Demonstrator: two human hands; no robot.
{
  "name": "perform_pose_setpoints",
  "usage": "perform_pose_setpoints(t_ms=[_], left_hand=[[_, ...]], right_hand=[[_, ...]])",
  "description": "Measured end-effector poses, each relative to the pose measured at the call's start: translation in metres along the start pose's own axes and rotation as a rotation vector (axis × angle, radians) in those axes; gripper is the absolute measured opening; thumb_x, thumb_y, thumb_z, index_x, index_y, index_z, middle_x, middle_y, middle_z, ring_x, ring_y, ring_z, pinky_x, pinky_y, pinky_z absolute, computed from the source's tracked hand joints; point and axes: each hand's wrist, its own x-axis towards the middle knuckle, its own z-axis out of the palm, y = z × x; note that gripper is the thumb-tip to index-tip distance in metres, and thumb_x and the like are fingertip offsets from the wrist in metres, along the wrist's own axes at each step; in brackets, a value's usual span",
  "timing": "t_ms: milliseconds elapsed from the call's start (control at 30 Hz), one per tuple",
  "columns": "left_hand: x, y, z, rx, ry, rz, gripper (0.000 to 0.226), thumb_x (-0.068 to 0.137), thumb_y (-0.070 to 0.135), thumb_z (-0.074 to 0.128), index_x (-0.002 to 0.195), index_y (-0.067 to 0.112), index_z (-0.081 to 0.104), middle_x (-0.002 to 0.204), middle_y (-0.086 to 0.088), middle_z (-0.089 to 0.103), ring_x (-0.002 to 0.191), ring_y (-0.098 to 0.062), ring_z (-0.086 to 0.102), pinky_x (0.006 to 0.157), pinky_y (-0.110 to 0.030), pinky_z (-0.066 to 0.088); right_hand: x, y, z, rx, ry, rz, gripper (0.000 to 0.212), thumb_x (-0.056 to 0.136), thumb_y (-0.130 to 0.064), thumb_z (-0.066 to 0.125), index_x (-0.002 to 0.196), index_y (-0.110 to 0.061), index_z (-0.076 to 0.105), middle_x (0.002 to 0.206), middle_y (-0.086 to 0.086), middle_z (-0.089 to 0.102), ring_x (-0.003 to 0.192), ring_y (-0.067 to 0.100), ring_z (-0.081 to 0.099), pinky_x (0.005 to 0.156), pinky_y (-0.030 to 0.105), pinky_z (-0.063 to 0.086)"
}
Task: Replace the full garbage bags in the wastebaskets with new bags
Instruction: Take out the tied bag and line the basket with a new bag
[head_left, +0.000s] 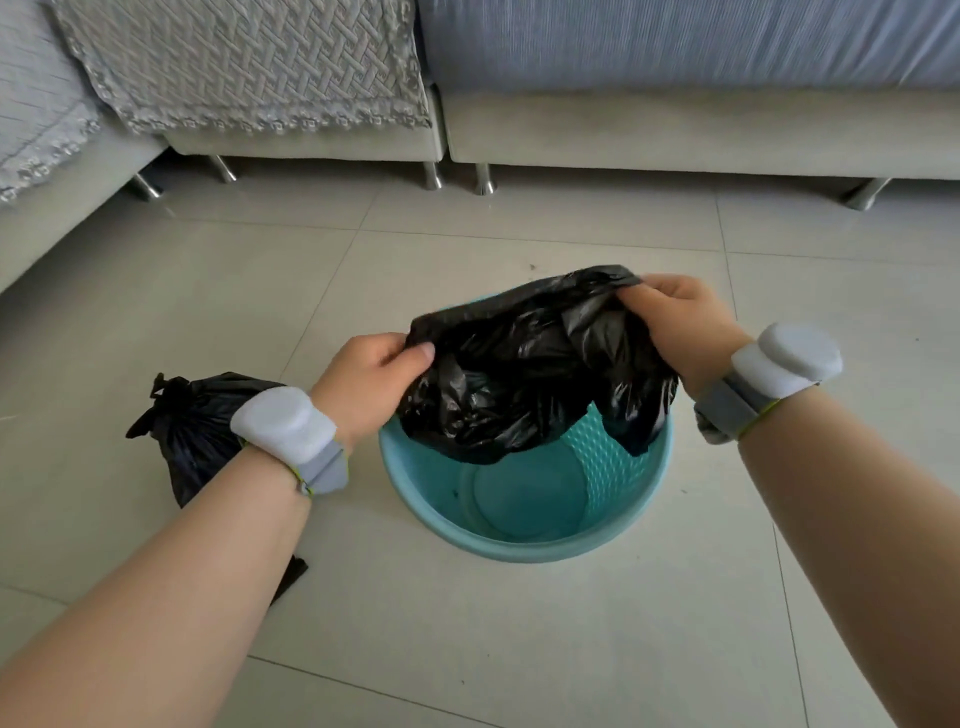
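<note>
Both hands pinch a crinkled, glossy black new bag (524, 374) at centre frame: the left hand (366, 382) clamps its left edge, the right hand (680, 332) its top right. It hangs over the round teal wastebasket (519, 540), whose wall looks perforated. A knotted full bag (195, 426) sits on the smooth tile floor (208, 291) at lower left.

Glossy black bag (519, 374), turquoise wastebasket (519, 553) with lattice-patterned wall, second bag (202, 431) black too, my wristbands (283, 423) white and grey with lime edging, pale grey floor tiles (519, 649), grey basket-weave sofa cover (249, 62), faintly striped blue cushion (675, 41).
</note>
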Motion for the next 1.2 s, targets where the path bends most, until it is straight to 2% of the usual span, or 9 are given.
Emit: perform_pose_setpoints(t_ms=[67, 167, 400, 600, 700, 833, 967, 1067, 1200], left_hand=[[-0.001, 0.008, 0.004, -0.449, 0.004, -0.168, 0.027, 0.093, 0.022, 0.052, 0.075, 0.012, 0.069, 0.072, -0.003, 0.072, 0.067, -0.016, 0.067, 0.076, -0.03, 0.05], [0.0, 0.018, -0.002, -0.928, -0.094, -0.251, 0.03, 0.093, 0.028, 0.045, 0.093, 0.009, 0.067, 0.084, -0.007, 0.073, 0.077, -0.02, 0.07, 0.079, -0.034, 0.056], [0.001, 0.018, -0.011, -0.992, -0.219, -0.306, 0.039, 0.093, 0.036, 0.041, 0.096, 0.01, 0.07, 0.091, -0.007, 0.073, 0.083, -0.021, 0.07, 0.074, -0.034, 0.058], [-0.001, 0.013, -0.005, -0.102, -0.053, 0.022, 0.029, 0.086, 0.048, 0.056, 0.074, 0.022, 0.063, 0.067, 0.013, 0.066, 0.067, -0.004, 0.06, 0.073, -0.026, 0.044], [-0.001, 0.034, -0.006, 0.027, 0.254, 0.321, 0.044, 0.071, 0.056, 0.062, 0.109, 0.038, 0.047, 0.119, 0.009, 0.057, 0.113, -0.01, 0.053, 0.096, -0.026, 0.04], [0.001, 0.058, 0.016, 0.343, -0.007, 0.553, 0.084, 0.068, 0.04, 0.076, 0.136, 0.041, 0.027, 0.131, -0.001, 0.048, 0.124, -0.017, 0.042, 0.106, -0.032, 0.031], [-0.005, 0.058, 0.03, 0.481, 0.189, 0.708, 0.012, 0.071, 0.014, 0.063, 0.083, 0.014, 0.065, 0.062, 0.016, 0.052, 0.066, -0.023, 0.053, 0.073, -0.031, 0.033], [-0.019, 0.046, 0.033, 0.369, 0.314, 0.757, 0.01, 0.067, 0.006, 0.059, 0.076, 0.01, 0.057, 0.066, 0.016, 0.045, 0.064, -0.011, 0.04, 0.078, -0.033, 0.037], [-0.025, 0.012, 0.026, 0.619, 0.208, 0.796, 0.019, 0.073, 0.036, 0.059, 0.072, 0.017, 0.058, 0.076, 0.009, 0.056, 0.075, -0.011, 0.052, 0.093, -0.03, 0.03]], right_hand=[[-0.003, 0.001, -0.003, 0.02, -0.008, 0.121, 0.023, 0.091, -0.031, 0.053, 0.082, -0.014, 0.066, 0.089, 0.011, 0.069, 0.084, 0.025, 0.063, 0.087, 0.042, 0.05], [-0.011, -0.005, -0.01, 0.377, -0.196, 0.233, 0.026, 0.092, -0.024, 0.047, 0.082, -0.008, 0.065, 0.07, 0.004, 0.071, 0.062, 0.018, 0.066, 0.067, 0.028, 0.053], [-0.016, -0.02, -0.017, 0.789, -0.32, 0.243, 0.034, 0.082, -0.026, 0.044, 0.071, -0.007, 0.07, 0.067, 0.007, 0.068, 0.058, 0.02, 0.064, 0.054, 0.019, 0.053], [-0.009, -0.005, -0.001, -0.145, -0.244, -0.274, 0.021, 0.09, -0.01, 0.053, 0.078, -0.026, 0.056, 0.074, 0.001, 0.057, 0.064, 0.011, 0.053, 0.063, 0.023, 0.045], [-0.018, -0.014, 0.004, -0.493, -0.249, -0.616, 0.029, 0.083, 0.006, 0.051, 0.078, -0.022, 0.055, 0.095, -0.001, 0.058, 0.084, 0.012, 0.054, 0.077, 0.013, 0.041], [-0.026, -0.021, 0.015, -0.581, -0.152, -0.833, 0.023, 0.073, 0.005, 0.047, 0.076, -0.009, 0.064, 0.112, 0.009, 0.056, 0.1, 0.026, 0.052, 0.086, 0.03, 0.04], [-0.035, -0.022, 0.02, -0.494, -0.152, -0.652, 0.042, 0.078, -0.013, 0.065, 0.118, -0.02, 0.055, 0.111, -0.003, 0.05, 0.1, 0.014, 0.048, 0.085, 0.024, 0.039], [-0.033, -0.012, 0.015, -0.687, -0.232, -0.389, 0.04, 0.078, -0.029, 0.071, 0.112, -0.028, 0.05, 0.1, -0.002, 0.059, 0.093, 0.017, 0.055, 0.079, 0.031, 0.047], [-0.036, -0.006, 0.013, -0.577, -0.04, -0.473, 0.017, 0.078, -0.003, 0.058, 0.087, -0.016, 0.054, 0.08, 0.001, 0.059, 0.074, 0.025, 0.056, 0.065, 0.041, 0.049]])
